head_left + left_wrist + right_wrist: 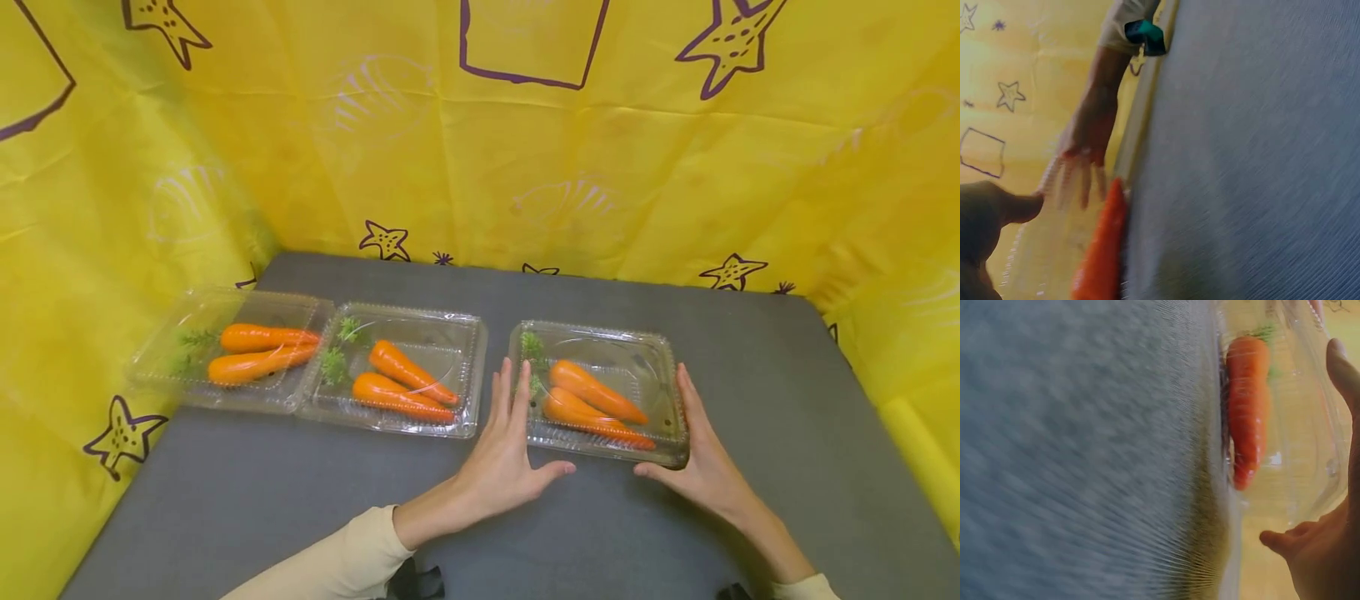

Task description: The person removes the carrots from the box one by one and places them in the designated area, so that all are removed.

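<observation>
A clear plastic clamshell container (600,335) sits on the grey table between my two hands, with two orange carrots (592,392) and green leafy tops (532,343) inside. My left hand (498,462) stands along its left side, fingers straight and thumb spread toward the front. At the right side, my right hand (708,467) lies flat with straight fingers touching the wall. One carrot (1247,412) shows through the plastic in the right wrist view, beside the right hand (1322,556). Through the box in the left wrist view, the right hand's fingers appear.
To the left, a second clear container (468,375) with two carrots stands apart from the one between my hands. A third container (157,367), also holding carrots, adjoins it at the far left. Yellow patterned cloth (480,167) walls the grey table (300,500) at the back and sides.
</observation>
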{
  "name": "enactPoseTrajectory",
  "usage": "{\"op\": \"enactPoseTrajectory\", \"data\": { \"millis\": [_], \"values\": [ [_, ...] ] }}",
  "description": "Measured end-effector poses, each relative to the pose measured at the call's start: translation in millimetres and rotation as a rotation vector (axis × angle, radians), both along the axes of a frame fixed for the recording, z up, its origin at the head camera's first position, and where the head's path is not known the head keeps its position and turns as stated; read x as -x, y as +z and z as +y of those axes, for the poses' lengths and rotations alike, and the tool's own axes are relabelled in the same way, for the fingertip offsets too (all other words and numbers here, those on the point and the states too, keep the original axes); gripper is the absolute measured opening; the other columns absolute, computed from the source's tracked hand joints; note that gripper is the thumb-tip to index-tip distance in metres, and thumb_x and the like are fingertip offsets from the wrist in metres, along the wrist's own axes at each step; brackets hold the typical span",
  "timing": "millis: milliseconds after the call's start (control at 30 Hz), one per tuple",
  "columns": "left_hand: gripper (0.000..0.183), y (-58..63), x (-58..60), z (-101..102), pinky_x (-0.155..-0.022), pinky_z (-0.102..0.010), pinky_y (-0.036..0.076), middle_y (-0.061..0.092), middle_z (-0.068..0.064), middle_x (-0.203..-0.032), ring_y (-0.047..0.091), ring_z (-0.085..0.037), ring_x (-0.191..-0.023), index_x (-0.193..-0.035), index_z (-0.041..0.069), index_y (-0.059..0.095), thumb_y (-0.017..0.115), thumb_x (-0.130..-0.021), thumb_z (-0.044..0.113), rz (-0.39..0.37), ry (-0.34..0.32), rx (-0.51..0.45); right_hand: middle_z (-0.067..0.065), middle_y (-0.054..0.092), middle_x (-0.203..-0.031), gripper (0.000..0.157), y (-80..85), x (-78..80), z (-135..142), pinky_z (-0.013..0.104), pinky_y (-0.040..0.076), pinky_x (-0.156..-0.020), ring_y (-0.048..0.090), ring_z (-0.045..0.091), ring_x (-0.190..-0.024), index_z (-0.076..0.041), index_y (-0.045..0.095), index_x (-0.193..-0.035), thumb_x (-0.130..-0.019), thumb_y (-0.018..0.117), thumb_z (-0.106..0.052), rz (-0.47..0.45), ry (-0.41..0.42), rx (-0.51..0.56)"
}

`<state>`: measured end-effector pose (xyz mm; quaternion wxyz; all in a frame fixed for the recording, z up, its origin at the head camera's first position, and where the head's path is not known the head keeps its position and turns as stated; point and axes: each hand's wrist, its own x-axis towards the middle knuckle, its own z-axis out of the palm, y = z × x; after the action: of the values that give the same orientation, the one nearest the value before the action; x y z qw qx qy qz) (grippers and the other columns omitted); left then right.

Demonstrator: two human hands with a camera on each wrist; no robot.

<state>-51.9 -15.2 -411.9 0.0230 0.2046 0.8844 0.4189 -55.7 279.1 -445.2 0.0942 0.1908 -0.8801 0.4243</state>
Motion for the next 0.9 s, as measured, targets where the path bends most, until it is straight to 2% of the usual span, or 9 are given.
{"op": "enactPoseTrajectory", "data": {
  "millis": [133, 300, 467, 567, 700, 800, 900],
  "values": [
    [0.130, -7.0, -0.9, 2.9, -0.107, -0.064, 0.031, -0.025, -0.009, -0.159, -0.002, -0.041, -0.147, -0.157, 0.016, -0.011, 0.086, -0.074, 0.034, 0.000, 0.057, -0.068, 0.010, 0.005, -0.164, 0.140, -2.9, -2.8, -1.3, 0.010, 0.012, -0.107, 0.008, 0.000, -0.145, -0.016, 0.003, -0.159, -0.054, 0.095, -0.009, -0.059, -0.034, 0.012],
    [0.131, -14.0, 2.6, 4.7, -0.107, -0.057, 0.037, -0.021, -0.010, -0.161, 0.012, -0.042, -0.146, -0.158, 0.013, -0.004, 0.091, -0.068, 0.028, 0.039, 0.114, -0.120, 0.010, 0.004, -0.164, 0.139, -4.7, -4.5, -2.6, 0.009, 0.012, -0.107, 0.009, -0.002, -0.143, -0.018, 0.000, -0.159, -0.056, 0.094, -0.008, -0.103, -0.051, 0.014],
    [0.134, -23.1, 7.9, 5.0, -0.108, -0.057, 0.036, -0.016, -0.009, -0.162, 0.013, -0.041, -0.146, -0.159, 0.013, 0.001, 0.093, -0.063, 0.029, 0.070, 0.133, -0.141, 0.016, 0.002, -0.164, 0.139, -2.6, -6.3, -4.2, 0.008, 0.011, -0.106, 0.006, -0.002, -0.144, -0.021, -0.002, -0.159, -0.058, 0.092, -0.004, -0.125, -0.032, 0.065],
    [0.135, -26.2, 10.4, 4.4, -0.108, -0.057, 0.036, -0.014, -0.008, -0.163, 0.013, -0.039, -0.147, -0.159, 0.017, -0.001, 0.094, -0.062, 0.029, 0.037, 0.133, -0.183, 0.015, 0.000, -0.164, 0.139, -0.5, -6.3, -5.0, 0.009, 0.011, -0.107, 0.005, 0.000, -0.145, -0.025, -0.003, -0.158, -0.059, 0.091, 0.000, -0.146, -0.024, 0.103],
    [0.135, -27.7, 12.8, 2.0, -0.110, -0.056, 0.034, -0.014, -0.006, -0.163, 0.007, -0.035, -0.148, -0.159, 0.020, -0.003, 0.093, -0.064, 0.023, -0.033, 0.109, -0.243, 0.005, 0.000, -0.165, 0.138, 0.9, -6.3, -6.2, 0.017, 0.012, -0.111, 0.006, 0.003, -0.145, -0.029, -0.002, -0.158, -0.060, 0.091, -0.001, -0.185, -0.038, 0.108],
    [0.132, -27.9, 13.7, 0.1, -0.112, -0.055, 0.031, -0.015, -0.003, -0.163, 0.003, -0.033, -0.148, -0.159, 0.020, -0.004, 0.091, -0.067, 0.020, -0.075, 0.082, -0.258, 0.000, 0.000, -0.165, 0.137, 0.6, -6.6, -7.2, 0.025, 0.012, -0.115, 0.007, 0.004, -0.146, -0.031, -0.002, -0.158, -0.061, 0.092, -0.004, -0.210, -0.056, 0.097],
    [0.129, -27.7, 14.1, -1.0, -0.114, -0.053, 0.027, -0.015, -0.001, -0.163, 0.003, -0.031, -0.148, -0.159, 0.019, -0.005, 0.089, -0.070, 0.018, -0.098, 0.069, -0.260, -0.001, 0.001, -0.165, 0.138, -0.6, -6.4, -8.6, 0.025, 0.012, -0.115, 0.008, 0.006, -0.146, -0.032, -0.001, -0.158, -0.060, 0.092, -0.004, -0.208, -0.069, 0.104]
  ]
}}
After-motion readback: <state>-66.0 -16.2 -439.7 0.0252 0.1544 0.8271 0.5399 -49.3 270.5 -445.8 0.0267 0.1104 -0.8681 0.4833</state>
